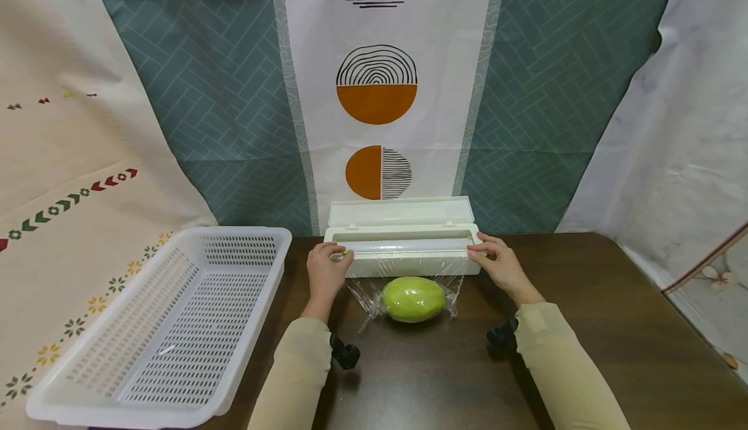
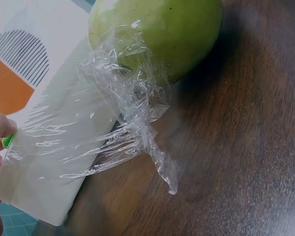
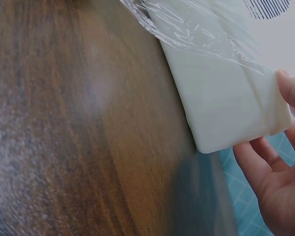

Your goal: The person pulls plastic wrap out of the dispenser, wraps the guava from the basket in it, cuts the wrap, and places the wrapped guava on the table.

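Observation:
An open white cling film dispenser box (image 1: 403,264) lies on the table with its lid raised and a film roll (image 1: 409,245) inside. Clear film (image 2: 64,142) stretches from its front edge to a green, melon-like fruit (image 1: 413,299), around which it is wrapped, with twisted ends at the sides. At the box's left end, my left hand (image 1: 327,273) pinches a small green slide cutter (image 2: 8,140), mostly hidden by the fingers. My right hand (image 1: 501,267) grips the box's right end, thumb at the front edge and fingers around the end (image 3: 280,182).
A white slotted plastic basket (image 1: 181,326) stands to the left. Behind the brown wooden table (image 1: 432,378) hangs a patterned cloth (image 1: 234,92). Dark wrist mounts (image 1: 346,352) sit close to the tabletop, on either side of the fruit.

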Demonstrator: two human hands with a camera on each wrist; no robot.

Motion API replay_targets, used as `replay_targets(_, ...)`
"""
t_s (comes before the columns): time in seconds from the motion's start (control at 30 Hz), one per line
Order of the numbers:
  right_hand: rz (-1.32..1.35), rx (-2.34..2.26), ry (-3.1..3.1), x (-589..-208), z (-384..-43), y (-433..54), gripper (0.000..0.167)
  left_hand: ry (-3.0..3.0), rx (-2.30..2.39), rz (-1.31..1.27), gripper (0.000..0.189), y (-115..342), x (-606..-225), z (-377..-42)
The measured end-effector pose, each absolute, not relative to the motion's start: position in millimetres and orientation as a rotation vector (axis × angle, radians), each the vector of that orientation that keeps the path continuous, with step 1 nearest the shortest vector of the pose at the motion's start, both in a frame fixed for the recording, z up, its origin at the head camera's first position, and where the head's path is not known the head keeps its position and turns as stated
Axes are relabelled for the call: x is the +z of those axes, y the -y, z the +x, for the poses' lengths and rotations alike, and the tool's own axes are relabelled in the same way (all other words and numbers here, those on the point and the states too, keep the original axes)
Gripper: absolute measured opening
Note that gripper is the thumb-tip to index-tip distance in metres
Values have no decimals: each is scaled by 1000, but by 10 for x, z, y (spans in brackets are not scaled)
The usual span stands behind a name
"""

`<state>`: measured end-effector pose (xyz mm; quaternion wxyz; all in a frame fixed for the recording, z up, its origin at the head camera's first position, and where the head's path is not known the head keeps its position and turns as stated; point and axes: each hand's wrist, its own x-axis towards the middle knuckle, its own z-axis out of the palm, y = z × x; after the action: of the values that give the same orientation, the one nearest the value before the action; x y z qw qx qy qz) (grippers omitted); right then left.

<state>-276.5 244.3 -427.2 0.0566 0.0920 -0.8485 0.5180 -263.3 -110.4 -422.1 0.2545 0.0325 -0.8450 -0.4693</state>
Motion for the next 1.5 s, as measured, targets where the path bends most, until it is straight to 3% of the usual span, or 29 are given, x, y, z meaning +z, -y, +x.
replay_targets(0.57, 284, 1582, 2570, -4263, -2761, -2452, 37, 2293, -1278, 166, 22, 1134, -4186, -2617)
replay_targets(0.9, 287, 1635, 2551, -4028, -2597, -2337, 32, 2285, -1255, 175, 22, 1164, -4201, -2627)
replay_targets(1.17, 289, 1577, 2562, -4267, -2770, -2453, 36, 2263, -1240, 167, 21, 1190, -4198, -2632)
replay_targets(1.5, 285, 1536, 2582, -4266, -2766, -2449, 38, 2275, -1257, 180, 21, 1223, -4195, -2632)
